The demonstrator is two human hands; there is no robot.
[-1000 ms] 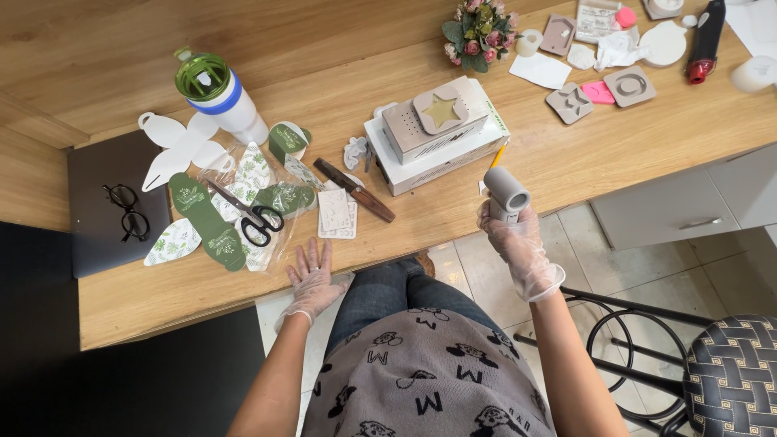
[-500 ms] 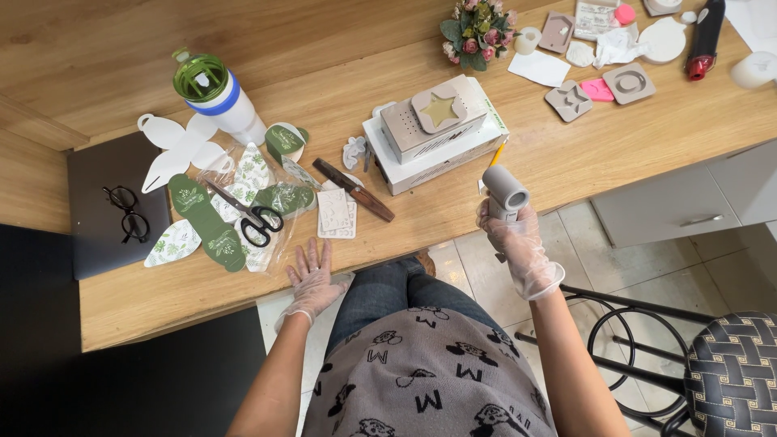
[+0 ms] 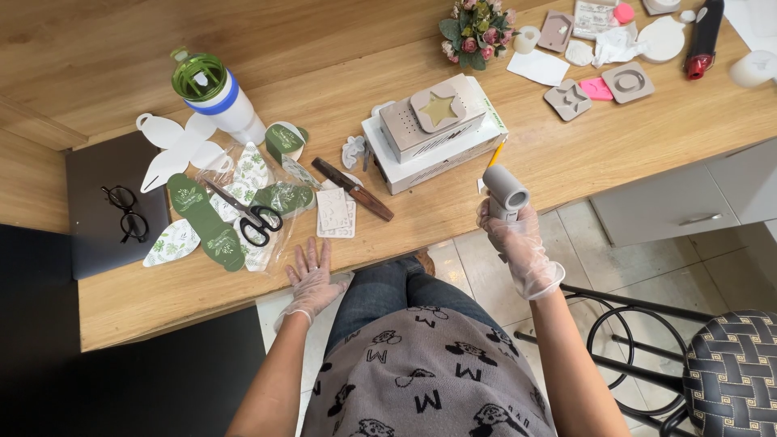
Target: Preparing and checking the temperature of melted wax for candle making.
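My right hand (image 3: 518, 243), in a clear glove, grips a grey tool with a round barrel (image 3: 504, 190) held upright over the front edge of the wooden table (image 3: 647, 137). My left hand (image 3: 312, 279), also gloved, rests flat with fingers spread on the table's front edge, holding nothing. Just beyond it lies a small white embossed sheet (image 3: 335, 212), and beside that a brown-handled knife (image 3: 353, 188). A white box (image 3: 437, 154) carrying a grey block and a star-shaped mould (image 3: 439, 109) sits behind the tool.
Black scissors (image 3: 247, 214) lie on green and white leaf cut-outs (image 3: 198, 218) at left, near a green-lidded bottle (image 3: 212, 93), a dark laptop (image 3: 105, 202) with glasses (image 3: 123, 212). Flowers (image 3: 477, 24) and several moulds (image 3: 603, 81) lie at far right. A woven stool (image 3: 728, 372) stands at lower right.
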